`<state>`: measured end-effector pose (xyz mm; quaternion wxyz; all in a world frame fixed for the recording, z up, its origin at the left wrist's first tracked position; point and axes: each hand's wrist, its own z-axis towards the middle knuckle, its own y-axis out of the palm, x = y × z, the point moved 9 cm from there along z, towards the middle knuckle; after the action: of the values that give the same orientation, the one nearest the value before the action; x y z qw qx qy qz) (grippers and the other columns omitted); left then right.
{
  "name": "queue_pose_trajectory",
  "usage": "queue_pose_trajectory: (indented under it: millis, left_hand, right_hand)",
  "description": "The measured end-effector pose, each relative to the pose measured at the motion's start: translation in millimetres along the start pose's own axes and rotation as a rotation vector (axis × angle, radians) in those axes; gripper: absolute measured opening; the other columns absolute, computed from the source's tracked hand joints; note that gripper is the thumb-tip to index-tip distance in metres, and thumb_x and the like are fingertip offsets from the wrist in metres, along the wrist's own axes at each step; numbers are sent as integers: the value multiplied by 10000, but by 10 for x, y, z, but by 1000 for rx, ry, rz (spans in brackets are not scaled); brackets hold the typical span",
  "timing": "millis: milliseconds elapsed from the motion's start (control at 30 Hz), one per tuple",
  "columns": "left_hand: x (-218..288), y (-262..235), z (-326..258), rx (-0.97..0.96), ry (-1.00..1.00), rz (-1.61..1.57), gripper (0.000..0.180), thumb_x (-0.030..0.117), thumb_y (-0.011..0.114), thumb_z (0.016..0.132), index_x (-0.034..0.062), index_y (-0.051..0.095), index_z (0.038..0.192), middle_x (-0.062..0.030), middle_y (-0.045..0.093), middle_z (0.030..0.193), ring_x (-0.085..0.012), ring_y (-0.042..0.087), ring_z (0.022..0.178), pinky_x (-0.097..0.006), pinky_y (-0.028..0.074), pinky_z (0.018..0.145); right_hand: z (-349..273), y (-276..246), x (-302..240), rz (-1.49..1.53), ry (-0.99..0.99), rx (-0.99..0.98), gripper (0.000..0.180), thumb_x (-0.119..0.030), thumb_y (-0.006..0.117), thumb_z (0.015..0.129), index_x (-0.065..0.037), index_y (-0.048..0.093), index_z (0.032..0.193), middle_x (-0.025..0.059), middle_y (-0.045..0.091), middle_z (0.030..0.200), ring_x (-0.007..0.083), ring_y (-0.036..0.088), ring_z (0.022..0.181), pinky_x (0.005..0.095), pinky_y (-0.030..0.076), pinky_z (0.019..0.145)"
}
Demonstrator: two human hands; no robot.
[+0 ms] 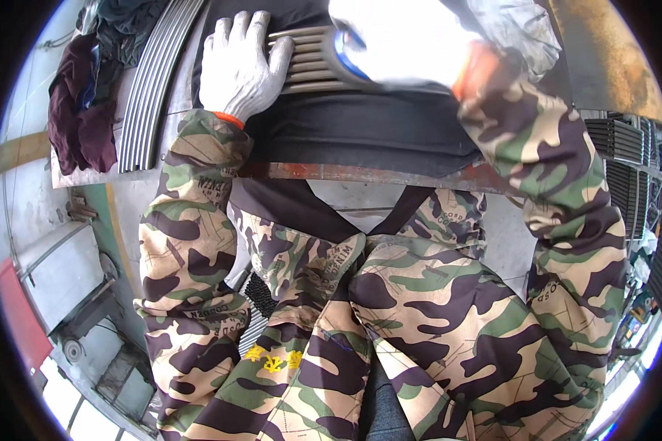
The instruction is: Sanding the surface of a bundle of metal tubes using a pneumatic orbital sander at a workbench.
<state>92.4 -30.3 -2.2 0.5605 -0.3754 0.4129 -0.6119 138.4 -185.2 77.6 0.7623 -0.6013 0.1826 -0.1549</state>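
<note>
My left hand, in a white knit glove with an orange cuff, lies flat with fingers spread on black cloth. Its thumb side touches the left ends of several thin metal rods laid side by side. Over the right part of these rods is my right hand, also white-gloved and smeared by motion. A blue-edged piece shows at its left side, against the rods; its kind is unclear. The fingers of this hand cannot be made out.
Left of my left hand, a bundle of long metal rods lies on the bench beside dark maroon cloth. A pale crumpled sheet sits at the back right. The bench's rusty front edge runs before me. Stacked dark bars stand at right.
</note>
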Motion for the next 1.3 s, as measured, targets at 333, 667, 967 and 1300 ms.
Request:
queue_pose_trajectory:
  millis: [333, 667, 967, 1300]
  left_hand:
    - [24, -28, -54, 141, 45, 1, 526, 413, 643, 966, 19, 653, 1314, -200, 653, 1278, -391, 592, 1149, -507, 453, 1003]
    - [61, -53, -120, 162, 43, 8, 518, 417, 656, 959, 18, 655, 1289, -188, 659, 1241, -386, 594, 1140, -505, 454, 988]
    - [32, -51, -136, 15, -38, -33, 543, 387, 601, 1013, 21, 606, 1414, -227, 621, 1393, -417, 567, 1258, -512, 434, 1091]
    - [17, -25, -163, -15, -54, -42, 550, 395, 599, 1015, 24, 604, 1420, -226, 617, 1408, -420, 550, 1300, -512, 414, 1118]
  right_hand:
    - [92, 36, 36, 12, 33, -45, 234, -257, 645, 907, -33, 674, 969, 225, 673, 913, 418, 691, 847, 513, 582, 762]
    - [128, 67, 32, 0, -7, 22, 224, -256, 653, 906, -39, 664, 961, 214, 655, 906, 405, 685, 840, 511, 579, 740]
    - [100, 16, -20, 32, -49, 81, 205, -242, 660, 892, -39, 649, 925, 208, 646, 867, 404, 674, 807, 516, 562, 713]
    - [112, 81, 42, -18, -14, 15, 218, -262, 656, 914, -45, 651, 933, 204, 651, 905, 397, 679, 840, 505, 578, 729]
